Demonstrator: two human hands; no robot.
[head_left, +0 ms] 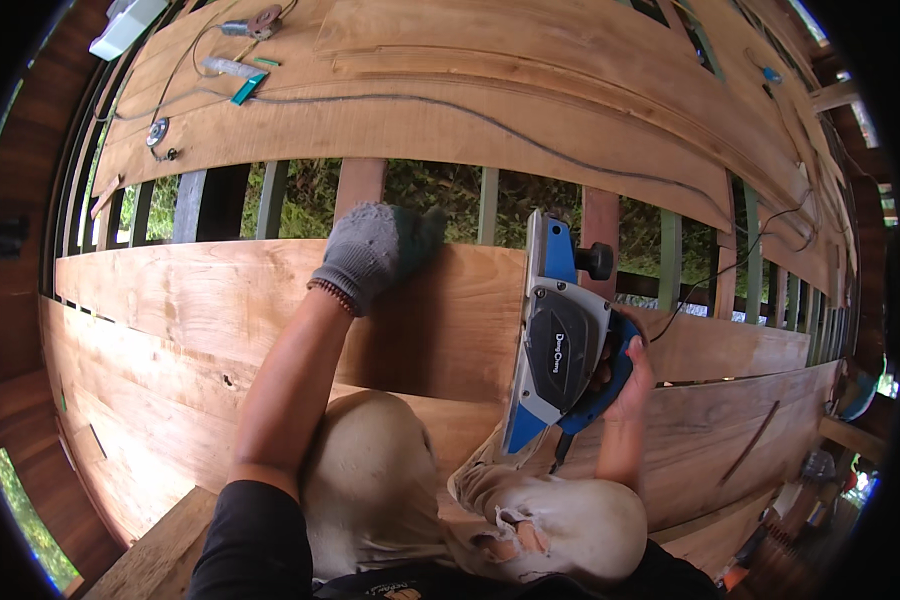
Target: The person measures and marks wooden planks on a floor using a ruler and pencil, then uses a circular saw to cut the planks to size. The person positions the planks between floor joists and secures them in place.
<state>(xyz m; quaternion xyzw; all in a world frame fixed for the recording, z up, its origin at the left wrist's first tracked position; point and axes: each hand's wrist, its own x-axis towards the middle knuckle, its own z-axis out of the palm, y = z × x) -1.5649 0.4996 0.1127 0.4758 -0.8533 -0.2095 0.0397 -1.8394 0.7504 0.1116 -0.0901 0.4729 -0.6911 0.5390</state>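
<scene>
My right hand (630, 375), bare, is wrapped round the blue rear handle of an electric planer (560, 345). The planer has a grey and blue body and a black front knob, and is turned on its side across a wooden plank (270, 300). My left hand (380, 250) wears a grey knitted glove with a dark coating and is at the plank's far edge, left of the planer. Its fingers point right, apart from the planer, and nothing shows in them. Whether it touches the wood I cannot tell. A beaded bracelet circles that wrist.
My knees (370, 470) are bent close to the near boards. Beyond the plank, open gaps between joists (270, 200) show greenery below. On the far boards (400, 130) lie an angle grinder (250, 25), a green-ended tool (248, 88) and a long cable (450, 108). Another power tool (855, 388) stands far right.
</scene>
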